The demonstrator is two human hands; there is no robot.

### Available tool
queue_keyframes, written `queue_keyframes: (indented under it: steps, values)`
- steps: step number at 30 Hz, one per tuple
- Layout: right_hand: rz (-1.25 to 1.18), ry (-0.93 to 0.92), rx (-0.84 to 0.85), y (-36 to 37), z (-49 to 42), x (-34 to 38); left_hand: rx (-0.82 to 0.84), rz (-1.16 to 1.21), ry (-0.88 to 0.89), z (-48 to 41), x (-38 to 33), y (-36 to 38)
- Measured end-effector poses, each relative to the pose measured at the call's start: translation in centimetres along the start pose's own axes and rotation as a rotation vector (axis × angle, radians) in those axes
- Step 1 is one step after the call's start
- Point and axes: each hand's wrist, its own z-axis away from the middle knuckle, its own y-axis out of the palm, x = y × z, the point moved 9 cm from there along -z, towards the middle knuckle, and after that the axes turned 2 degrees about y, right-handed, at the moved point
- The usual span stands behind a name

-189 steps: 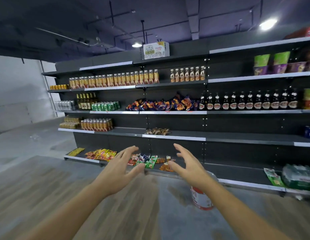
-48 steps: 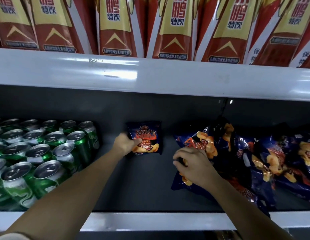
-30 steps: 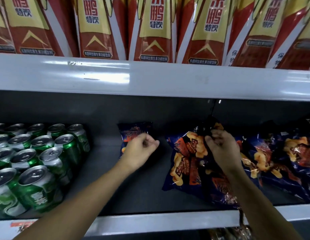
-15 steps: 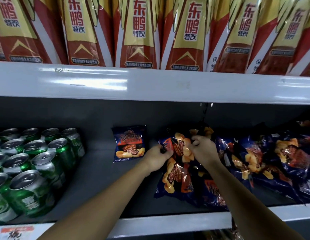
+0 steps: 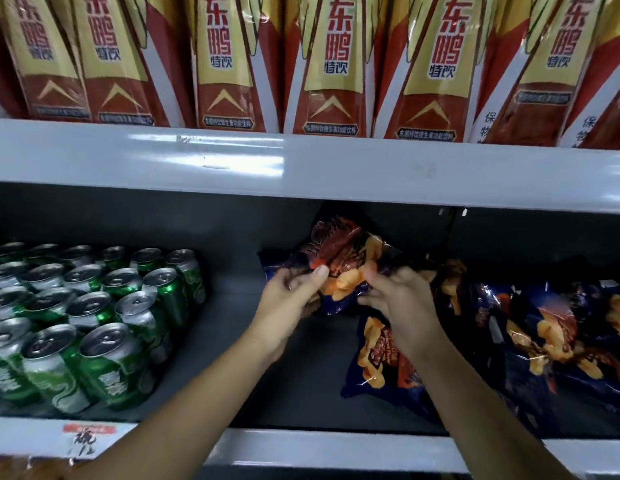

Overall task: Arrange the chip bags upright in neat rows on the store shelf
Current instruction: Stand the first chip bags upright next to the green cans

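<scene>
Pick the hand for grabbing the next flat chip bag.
Probably right: the right hand, gripping the held bag with the left hand, sits just above the flat bag and nearer the pile; the left is toward the green cans.

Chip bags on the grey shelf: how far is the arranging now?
Done: no neat row shows yet. In hand: the left hand and right hand grip one dark blue foil chip bag. To do: a flat-lying blue bag and the jumbled heap of blue bags at the right.

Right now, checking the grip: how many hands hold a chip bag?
2: both on one chip bag, left hand at its left edge, right hand at its right edge.
</scene>
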Motion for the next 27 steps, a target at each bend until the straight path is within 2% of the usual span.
queue_keyframes:
  steps: [4, 7, 14, 22, 27]
  values:
    - [0.075, 0.094, 0.283, 4.1, 1.5, -2.7, -0.088, -0.005, 0.052, 0.1, -0.7, -3.5]
    - [0.076, 0.121, 0.333, 4.5, 1.4, -3.2, -0.100, -0.037, 0.063, 0.1, -0.9, -5.4]
    - [0.251, 0.027, 0.277, 5.4, 1.7, -1.7, -0.056, -0.165, 0.069, 0.1, -0.6, -6.9]
    - [0.253, 0.133, 0.110, 6.0, 1.3, -4.4, -0.065, -0.160, 0.006, -0.1, 1.3, -8.3]
    - [0.372, 0.216, 0.011, 5.5, -0.6, -7.2, -0.054, -0.231, -0.123, -0.5, 4.2, -8.1]
